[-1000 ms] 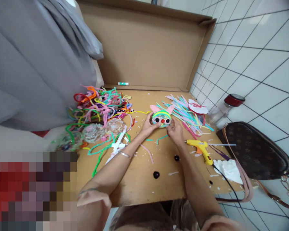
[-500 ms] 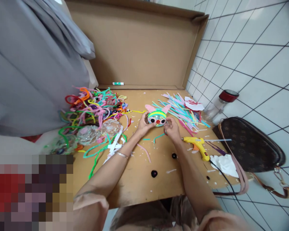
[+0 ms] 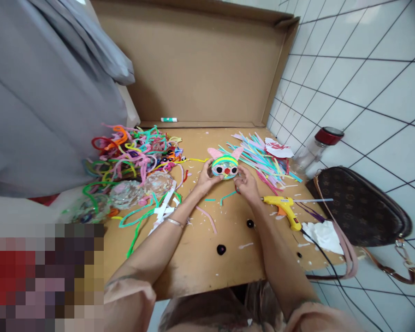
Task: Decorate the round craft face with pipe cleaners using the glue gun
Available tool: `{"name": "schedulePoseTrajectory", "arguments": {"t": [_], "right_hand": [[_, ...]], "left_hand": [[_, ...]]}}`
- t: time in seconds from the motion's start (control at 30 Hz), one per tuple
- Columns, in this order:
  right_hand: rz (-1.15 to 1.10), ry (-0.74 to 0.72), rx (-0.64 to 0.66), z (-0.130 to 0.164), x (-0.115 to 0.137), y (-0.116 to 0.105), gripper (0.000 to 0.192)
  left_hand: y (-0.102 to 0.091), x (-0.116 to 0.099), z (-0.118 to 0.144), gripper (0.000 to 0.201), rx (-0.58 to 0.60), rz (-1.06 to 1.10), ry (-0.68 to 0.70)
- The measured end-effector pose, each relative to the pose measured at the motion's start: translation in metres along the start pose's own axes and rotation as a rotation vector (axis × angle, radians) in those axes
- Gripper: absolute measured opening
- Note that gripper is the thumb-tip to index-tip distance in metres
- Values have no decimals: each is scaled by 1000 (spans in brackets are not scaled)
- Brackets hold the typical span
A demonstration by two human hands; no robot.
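Note:
Over the middle of the table is a small animal-face craft [image 3: 226, 167] with pink ears, green and yellow bands, black-and-white eyes and a red nose. Its face is turned toward me. My left hand [image 3: 206, 179] grips its left side, thumb at the lower front. On the other side my right hand [image 3: 246, 183] has its fingers bent against the craft's lower right edge; its fingertips are partly hidden. Below the craft lie a short teal pipe cleaner piece [image 3: 227, 198] and a pale pink strip [image 3: 207, 218].
Tangled pipe cleaners [image 3: 138, 154] heap up at left, near clear plastic pieces [image 3: 126, 193]. Straight pipe cleaners [image 3: 259, 159] lie at back right. A yellow glue gun [image 3: 285, 210] with a cord, a brown handbag [image 3: 359, 207] and a red-lidded bottle [image 3: 313, 150] are at right. Cardboard [image 3: 200, 64] stands behind.
The craft has tipped slightly, so its face and eyes show more fully. Both hands stay on it, with the right fingers shifted a little.

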State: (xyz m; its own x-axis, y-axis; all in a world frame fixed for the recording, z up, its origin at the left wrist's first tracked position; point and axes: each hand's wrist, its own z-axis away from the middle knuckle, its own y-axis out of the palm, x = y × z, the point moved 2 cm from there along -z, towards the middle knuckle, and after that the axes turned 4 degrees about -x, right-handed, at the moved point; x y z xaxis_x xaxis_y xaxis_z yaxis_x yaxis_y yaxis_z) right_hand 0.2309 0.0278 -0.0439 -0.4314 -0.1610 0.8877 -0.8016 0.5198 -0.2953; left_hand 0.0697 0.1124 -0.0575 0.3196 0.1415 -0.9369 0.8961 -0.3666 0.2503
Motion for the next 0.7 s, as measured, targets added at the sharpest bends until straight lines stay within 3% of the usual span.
{"name": "schedulePoseTrajectory", "arguments": {"t": [0.1,0.3,0.7], "right_hand": [[-105,55,14,1,10,-1,52],[-248,12,60,-1,27,-4,60],[-486,27,98,-5,25,1,53]], "left_hand": [[-1,-6,-2,98,-27,-7,27],[-3,-25,-8,96,-31,-18,173],[-10,-22,-24,89,-32,5,188]]}}
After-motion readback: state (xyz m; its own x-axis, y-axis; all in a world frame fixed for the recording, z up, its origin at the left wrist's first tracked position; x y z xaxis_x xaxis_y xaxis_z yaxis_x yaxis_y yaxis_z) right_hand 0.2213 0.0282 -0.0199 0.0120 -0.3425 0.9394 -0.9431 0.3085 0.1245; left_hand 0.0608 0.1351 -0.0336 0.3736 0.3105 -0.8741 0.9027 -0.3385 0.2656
